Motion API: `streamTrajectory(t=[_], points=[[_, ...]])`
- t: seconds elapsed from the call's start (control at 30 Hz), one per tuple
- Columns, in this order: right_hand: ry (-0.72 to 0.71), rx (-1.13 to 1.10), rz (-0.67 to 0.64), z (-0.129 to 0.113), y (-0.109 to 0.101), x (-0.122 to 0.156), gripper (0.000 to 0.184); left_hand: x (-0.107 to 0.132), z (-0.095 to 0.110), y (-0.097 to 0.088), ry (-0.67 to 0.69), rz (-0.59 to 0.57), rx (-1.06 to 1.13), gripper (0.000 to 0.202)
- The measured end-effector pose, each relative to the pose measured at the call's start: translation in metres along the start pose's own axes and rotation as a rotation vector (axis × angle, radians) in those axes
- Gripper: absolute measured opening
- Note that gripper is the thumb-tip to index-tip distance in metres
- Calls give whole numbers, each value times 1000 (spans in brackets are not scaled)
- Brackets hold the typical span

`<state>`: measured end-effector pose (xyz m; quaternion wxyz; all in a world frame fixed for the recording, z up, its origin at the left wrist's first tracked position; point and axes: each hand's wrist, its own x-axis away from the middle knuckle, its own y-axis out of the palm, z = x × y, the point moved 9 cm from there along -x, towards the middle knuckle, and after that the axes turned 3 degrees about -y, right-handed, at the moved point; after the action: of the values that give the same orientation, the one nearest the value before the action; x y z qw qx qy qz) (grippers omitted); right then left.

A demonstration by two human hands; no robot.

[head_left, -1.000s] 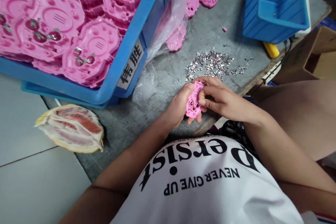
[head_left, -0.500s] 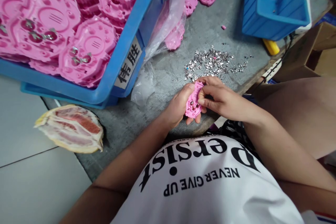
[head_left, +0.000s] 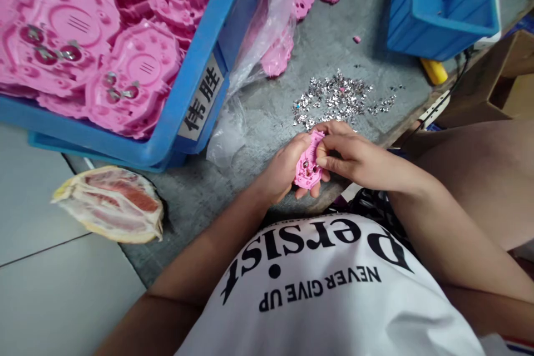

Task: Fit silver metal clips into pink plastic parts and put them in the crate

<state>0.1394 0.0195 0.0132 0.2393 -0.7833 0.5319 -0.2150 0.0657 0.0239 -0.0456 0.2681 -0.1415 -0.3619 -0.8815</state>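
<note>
My left hand (head_left: 287, 166) is wrapped round a pink plastic shell (head_left: 307, 173), its fingertips showing below the shell's lower edge. Small silver metal contacts sit in the round recesses of the shell's lower half. The thumb and fingers of my right hand (head_left: 344, 150) are pinched together over the shell's right side, by one of those recesses. Whatever lies between these fingertips is too small and covered to make out. Just beyond both hands, a loose pile of small silver metal pieces (head_left: 334, 97) is spread on the grey table (head_left: 267, 122).
A large blue crate (head_left: 167, 136) full of pink shells stands at the left, beside a clear plastic bag (head_left: 233, 122). More pink shells (head_left: 277, 55) lie behind it. A blue bin (head_left: 438, 33) is at the far right. A cut pomelo (head_left: 112, 203) rests near the left table edge.
The view has shifted slightly. Both hands keep nearly the same pose on the pink shell, with only a slight movement of the right fingertips.
</note>
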Motion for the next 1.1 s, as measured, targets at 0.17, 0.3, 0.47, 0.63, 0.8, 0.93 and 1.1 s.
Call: streamTrajectory(t=[0.17,0.3,0.47,0.63,0.8,0.93,1.1], points=[[23,36,-5,0,2,0,28,0,0,-1,-5,21,10,34],[33,63,39,1,2,0,27,1,3,1,17,20,3,35],[33,-9,130,1,-5,2,22,-1,4,1,35,-27,55,39],[44,-157,172,-1,-11,4,28,1,6,2,42,-64,117,42],[124,-306,290,6,-24,9,28,8,10,2,40,-41,63,47],[193,-409,493,17,-42,19,24,12,15,1,66,-8,-2,40],[185,-354,489,20,-44,19,22,13,19,-7,103,78,-51,32]])
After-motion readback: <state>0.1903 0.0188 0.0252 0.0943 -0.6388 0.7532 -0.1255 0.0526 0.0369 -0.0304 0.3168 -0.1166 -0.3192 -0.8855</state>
